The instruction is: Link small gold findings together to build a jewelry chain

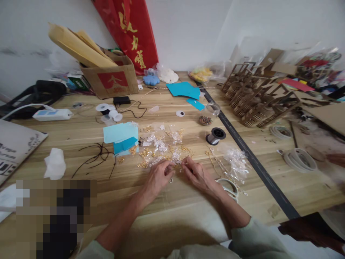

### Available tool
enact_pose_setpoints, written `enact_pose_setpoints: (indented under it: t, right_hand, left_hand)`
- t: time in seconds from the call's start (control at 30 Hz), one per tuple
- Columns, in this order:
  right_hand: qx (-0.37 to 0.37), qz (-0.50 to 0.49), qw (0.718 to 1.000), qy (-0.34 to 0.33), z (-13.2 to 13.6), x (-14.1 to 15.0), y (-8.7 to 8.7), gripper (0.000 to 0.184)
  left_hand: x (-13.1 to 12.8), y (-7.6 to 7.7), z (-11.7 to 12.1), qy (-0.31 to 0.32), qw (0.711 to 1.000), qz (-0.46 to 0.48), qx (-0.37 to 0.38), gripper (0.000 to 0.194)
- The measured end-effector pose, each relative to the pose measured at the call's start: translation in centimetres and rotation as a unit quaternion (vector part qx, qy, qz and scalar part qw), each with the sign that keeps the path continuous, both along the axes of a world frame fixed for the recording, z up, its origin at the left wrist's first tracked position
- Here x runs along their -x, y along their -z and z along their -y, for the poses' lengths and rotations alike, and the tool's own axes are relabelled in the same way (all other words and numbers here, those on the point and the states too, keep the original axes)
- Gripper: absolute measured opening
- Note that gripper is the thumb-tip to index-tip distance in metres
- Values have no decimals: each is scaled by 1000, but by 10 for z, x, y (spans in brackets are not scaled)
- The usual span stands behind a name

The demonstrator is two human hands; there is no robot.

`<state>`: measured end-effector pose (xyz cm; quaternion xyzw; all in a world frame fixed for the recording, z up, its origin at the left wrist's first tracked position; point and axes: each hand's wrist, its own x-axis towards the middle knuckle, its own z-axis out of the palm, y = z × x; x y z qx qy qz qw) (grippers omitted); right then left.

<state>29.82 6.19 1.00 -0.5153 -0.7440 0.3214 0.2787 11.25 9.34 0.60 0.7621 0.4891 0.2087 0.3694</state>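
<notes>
My left hand (159, 174) and my right hand (198, 174) are close together over the wooden table, fingertips pinched. Whatever lies between the fingers is too small to make out. A tiny ring-shaped piece (170, 180) shows just below my left fingertips. Beyond the hands spread small piles of gold jewelry findings (145, 154) and silver findings (176, 155), some on clear plastic bags. Right of my right hand are thin chains (215, 158) and crumpled clear bags (237, 162). The pale handles of what look like scissors (234, 187) show beside my right forearm.
A wire spool (215, 136) and a jar of beads (205, 120) stand beyond my right hand. Black cords (98, 155) and blue cards (118, 133) lie left. Wooden frames (252, 95) crowd the back right. Another person's hand (335, 158) shows at the right edge.
</notes>
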Motion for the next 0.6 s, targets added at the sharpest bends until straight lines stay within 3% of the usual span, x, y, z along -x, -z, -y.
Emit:
enact_pose_setpoints:
  t: [0.13,0.4,0.6]
  right_hand:
    - [8,18,1000,10,0,1,2,12]
    - [19,21,999,15,-2,3,9,14]
    - [8,30,999,13,-2,4,9,15]
  left_hand:
    - [5,0,-4,-26,996,-55,-62,10]
    - [1,1,0,-4,978,-177,-112,19]
    - [-2,4,1,24,984,-145,-104,11]
